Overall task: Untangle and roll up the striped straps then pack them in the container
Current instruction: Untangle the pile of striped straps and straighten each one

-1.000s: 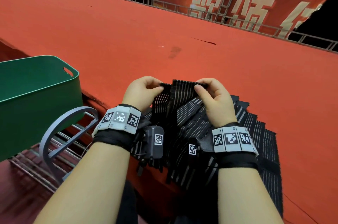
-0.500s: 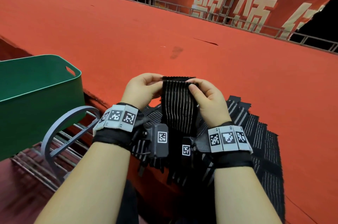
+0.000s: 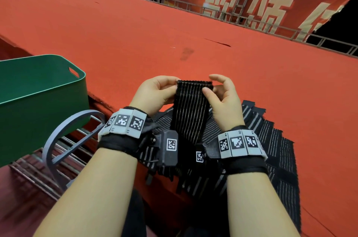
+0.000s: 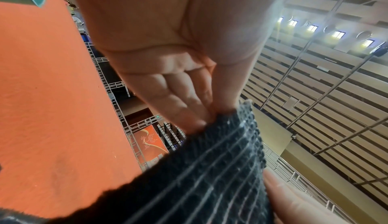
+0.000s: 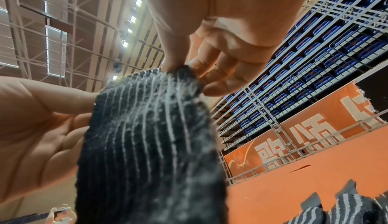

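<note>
A black strap with thin white stripes (image 3: 190,107) hangs upright between both hands, its top end held level above the pile. My left hand (image 3: 155,93) pinches the strap's top left corner (image 4: 228,119) between thumb and fingers. My right hand (image 3: 220,93) pinches the top right corner (image 5: 184,74) with thumb and forefinger. Several more striped straps (image 3: 271,140) lie fanned out on the red surface under and right of my wrists. The green container (image 3: 38,97) stands open at the left.
The red carpeted platform (image 3: 174,43) stretches far ahead, edged by a metal railing (image 3: 232,14) and a red banner (image 3: 261,2). A grey round frame on a metal rack (image 3: 64,140) sits below the container. The platform's near edge drops off under my wrists.
The strap's top end, bunched with others a second ago, has been lifted clear and pulled flat between both hands. My right forefinger has risen off the top edge.
</note>
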The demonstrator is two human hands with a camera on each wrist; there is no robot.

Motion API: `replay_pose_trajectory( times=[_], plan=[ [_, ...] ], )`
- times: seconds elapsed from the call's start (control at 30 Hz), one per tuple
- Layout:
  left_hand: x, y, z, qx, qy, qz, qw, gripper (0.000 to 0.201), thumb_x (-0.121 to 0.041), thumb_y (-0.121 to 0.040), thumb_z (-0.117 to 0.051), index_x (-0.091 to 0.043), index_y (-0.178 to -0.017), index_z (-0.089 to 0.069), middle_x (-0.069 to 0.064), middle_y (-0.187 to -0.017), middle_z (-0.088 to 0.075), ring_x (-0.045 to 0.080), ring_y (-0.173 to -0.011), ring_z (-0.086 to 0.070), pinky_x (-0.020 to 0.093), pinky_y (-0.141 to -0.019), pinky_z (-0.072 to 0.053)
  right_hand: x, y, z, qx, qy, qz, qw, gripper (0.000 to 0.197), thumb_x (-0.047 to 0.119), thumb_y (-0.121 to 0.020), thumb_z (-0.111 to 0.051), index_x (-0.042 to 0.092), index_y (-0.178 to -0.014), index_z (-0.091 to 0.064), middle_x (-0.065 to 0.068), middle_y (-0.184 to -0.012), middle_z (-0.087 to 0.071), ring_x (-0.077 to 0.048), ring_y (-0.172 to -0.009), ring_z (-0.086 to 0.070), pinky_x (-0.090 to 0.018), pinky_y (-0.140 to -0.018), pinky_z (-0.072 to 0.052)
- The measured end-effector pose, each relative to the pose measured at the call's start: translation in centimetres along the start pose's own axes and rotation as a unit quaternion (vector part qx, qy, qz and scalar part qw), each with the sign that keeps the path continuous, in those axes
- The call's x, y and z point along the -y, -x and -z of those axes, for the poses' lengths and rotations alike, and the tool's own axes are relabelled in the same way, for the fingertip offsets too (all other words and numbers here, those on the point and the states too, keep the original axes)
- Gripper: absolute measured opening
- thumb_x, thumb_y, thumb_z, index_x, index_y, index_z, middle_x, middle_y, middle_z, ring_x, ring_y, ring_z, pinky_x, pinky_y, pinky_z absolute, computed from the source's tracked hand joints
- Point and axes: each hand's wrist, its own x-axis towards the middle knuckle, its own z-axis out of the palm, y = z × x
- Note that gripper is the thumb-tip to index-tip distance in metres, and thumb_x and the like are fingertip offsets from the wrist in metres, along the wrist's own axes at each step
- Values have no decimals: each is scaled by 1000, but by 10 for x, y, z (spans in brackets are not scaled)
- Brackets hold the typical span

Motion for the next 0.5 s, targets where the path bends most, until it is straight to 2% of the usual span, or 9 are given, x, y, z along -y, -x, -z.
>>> replay_pose_trajectory(
  times=[0.1, 0.17, 0.27, 0.4, 0.5],
  plan=[
    [-1, 0, 0, 16, 4, 0, 1000, 17, -2, -88, -58, -17, -83, -65, -9, -67, -70, 3, -65, -66, 17, -65, -54, -2, -1, 1, 6, 13, -11, 1000, 31, 17, -93, -54, 35, -119, -49, -7, -95, -63, -11, -90, -60, -20, -82, -49],
    [-2, 0, 0, 24, 3, 1, 1000, 18, -1, -88, -58, -16, -82, -64, -10, -65, -70, 2, -64, -65, 16, -64, -54, -2, -2, 0, 3, 40, -5, 999, 22, 17, -94, -54, 32, -110, -57, -1, -101, -63, -10, -95, -59, -24, -86, -50],
    [-1, -1, 1, 25, -7, -4, 1000, 19, 0, -88, -58, -17, -81, -65, -10, -66, -70, 1, -64, -65, 16, -63, -53, 0, -3, 0, -4, 41, -5, 999, 16, 15, -94, -53, 30, -95, -60, 10, -94, -63, -8, -91, -60, -24, -82, -50],
    [-1, -2, 1, 30, -27, -5, 999, 18, -2, -89, -57, -18, -84, -65, -11, -68, -70, 3, -68, -66, 18, -66, -55, 0, -4, -1, -23, 52, -6, 998, 15, 15, -94, -53, 28, -93, -60, 14, -90, -63, -7, -89, -60, -19, -78, -48],
    [-3, 0, 2, 48, -57, -25, 997, 19, -11, -95, -50, -24, -93, -63, -8, -82, -66, 2, -71, -64, 18, -66, -53, -1, -4, -2, -39, 56, -15, 998, 15, 16, -94, -52, 29, -91, -60, 14, -91, -63, -8, -91, -61, -19, -79, -48]
  ],
)
